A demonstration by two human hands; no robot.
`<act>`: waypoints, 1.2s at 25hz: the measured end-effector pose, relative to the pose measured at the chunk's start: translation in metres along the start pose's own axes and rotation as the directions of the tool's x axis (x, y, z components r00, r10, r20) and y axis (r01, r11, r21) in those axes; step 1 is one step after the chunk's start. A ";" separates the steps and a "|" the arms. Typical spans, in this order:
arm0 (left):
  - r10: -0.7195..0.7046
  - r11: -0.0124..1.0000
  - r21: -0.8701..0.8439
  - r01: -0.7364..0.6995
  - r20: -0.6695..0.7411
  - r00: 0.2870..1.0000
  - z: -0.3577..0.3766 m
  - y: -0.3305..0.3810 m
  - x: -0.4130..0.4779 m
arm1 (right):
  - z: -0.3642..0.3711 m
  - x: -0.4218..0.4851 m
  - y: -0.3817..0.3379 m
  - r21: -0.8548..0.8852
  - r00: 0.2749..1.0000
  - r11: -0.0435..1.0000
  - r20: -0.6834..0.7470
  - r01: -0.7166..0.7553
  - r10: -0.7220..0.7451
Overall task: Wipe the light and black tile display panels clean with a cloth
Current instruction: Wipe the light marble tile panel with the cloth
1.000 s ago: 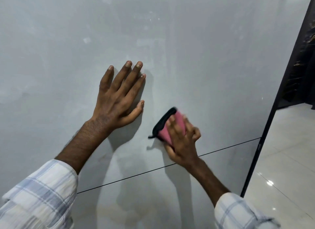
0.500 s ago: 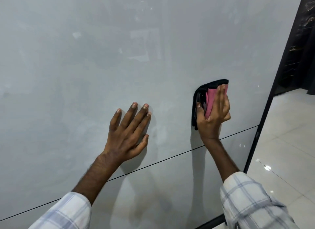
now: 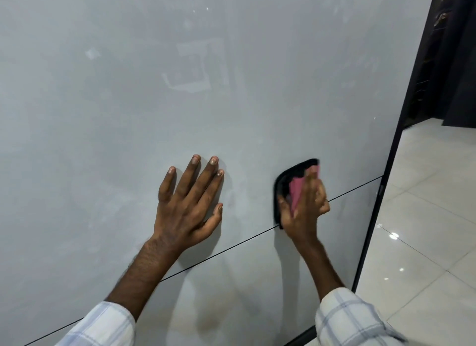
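Observation:
A large glossy light grey tile panel [image 3: 154, 88] fills most of the view, with a thin dark joint line running across its lower part. My left hand [image 3: 188, 206] lies flat on it, fingers straight and spread, just above the joint. To its right, my right hand [image 3: 304, 211] presses a folded pink cloth with a black edge [image 3: 286, 188] against the panel at the joint line; the fingers are blurred by motion. A black tile panel [image 3: 448, 62] stands at the far right, behind the light panel's edge.
The light panel ends in a dark vertical frame edge [image 3: 383, 191] on the right. Beyond it lies a shiny cream tiled floor [image 3: 425, 216] with light reflections. Faint smears and reflections show on the upper panel.
My right hand with the cloth swept from near the left hand up and right, then dropped back down onto the joint line. My left hand stayed flat on the panel.

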State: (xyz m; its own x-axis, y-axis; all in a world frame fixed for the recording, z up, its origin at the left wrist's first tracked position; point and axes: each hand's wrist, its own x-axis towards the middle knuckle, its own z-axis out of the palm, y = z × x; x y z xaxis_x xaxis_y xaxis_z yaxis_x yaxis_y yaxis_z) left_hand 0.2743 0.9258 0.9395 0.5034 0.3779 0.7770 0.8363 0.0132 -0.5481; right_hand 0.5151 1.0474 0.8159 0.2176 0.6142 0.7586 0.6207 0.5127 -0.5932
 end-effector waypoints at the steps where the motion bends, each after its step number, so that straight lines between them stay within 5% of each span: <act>1: 0.000 1.000 -0.006 0.000 -0.002 1.000 0.000 0.000 0.001 | 0.000 0.011 0.004 0.092 0.975 0.973 -0.042 -0.213 0.218; 3: 0.002 1.000 -0.018 -0.002 -0.002 1.000 0.000 0.000 0.000 | 0.008 0.015 -0.001 0.225 0.849 0.841 -0.088 -0.492 0.520; 5: 0.002 1.000 -0.020 -0.002 -0.006 1.000 0.000 -0.001 -0.002 | 0.023 -0.008 -0.023 0.215 0.785 0.783 -0.097 -0.584 0.612; 10: 0.006 0.999 -0.034 -0.006 -0.016 1.000 0.000 -0.003 -0.002 | 0.056 -0.117 -0.117 0.067 0.882 0.880 0.066 -0.470 0.466; 15: 0.044 0.996 -0.081 -0.045 -0.021 0.999 0.001 -0.005 -0.006 | 0.039 -0.084 -0.072 0.014 0.918 0.919 0.043 -0.395 0.394; 19: 0.036 0.993 -0.114 -0.041 -0.044 0.998 0.003 -0.004 -0.004 | 0.018 0.009 -0.009 0.238 0.559 0.548 -0.024 -0.802 0.829; 21: 0.037 0.992 -0.122 -0.045 -0.065 0.997 0.003 -0.004 -0.005 | 0.011 0.033 0.014 0.265 0.500 0.488 -0.029 -0.831 0.866; 25: -0.132 0.955 -0.278 0.103 -0.089 0.987 -0.006 0.007 0.009 | 0.019 0.027 0.025 0.273 0.553 0.544 -0.050 -0.794 0.832; 30: -0.244 0.952 -0.222 0.211 -0.135 0.960 -0.007 0.034 0.072 | 0.001 0.046 0.054 0.302 0.785 0.786 -0.158 -0.539 0.599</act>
State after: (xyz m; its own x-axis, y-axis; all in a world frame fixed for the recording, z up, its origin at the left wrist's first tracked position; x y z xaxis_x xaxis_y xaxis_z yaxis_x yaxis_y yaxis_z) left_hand 0.3408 0.9469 0.9794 0.3084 0.2351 0.9217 0.9506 -0.1129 -0.2893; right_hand 0.5583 1.1040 0.8183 0.6612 0.6948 0.2829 0.1435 0.2530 -0.9568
